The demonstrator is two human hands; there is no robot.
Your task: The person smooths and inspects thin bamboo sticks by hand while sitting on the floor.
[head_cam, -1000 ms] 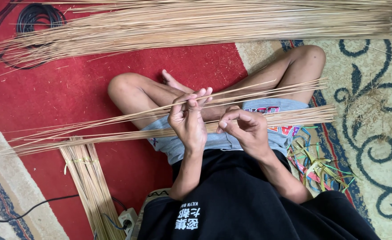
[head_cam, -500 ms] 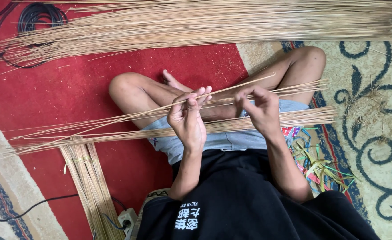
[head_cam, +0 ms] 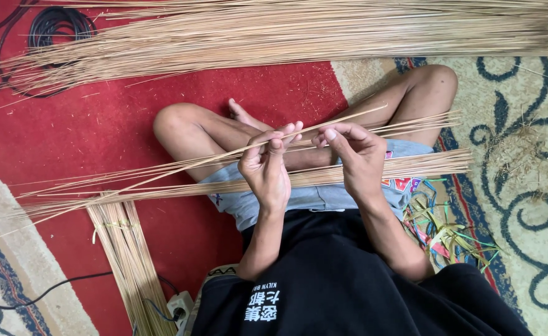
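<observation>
- Head view: left hand [head_cam: 266, 167] is closed in a pinch grip on thin sticks [head_cam: 162, 171] lying across the lap.
- Right hand [head_cam: 356, 155] has been brought back from further right, now pinching one stick just beside the left fingertips.
- Stick likely being added or sorted.
- Big stick pile [head_cam: 274, 31] lies on the red carpet [head_cam: 69, 130].

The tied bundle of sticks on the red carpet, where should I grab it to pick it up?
Probably grip the tied bundle of sticks near its yellowish tie, coming from above. The tie holds the thin sticks together there; farther along they might spread and slip. The bundle lies flat on the red carpet, beside the person's left hand, so fingers must wrap around both sides.
</observation>
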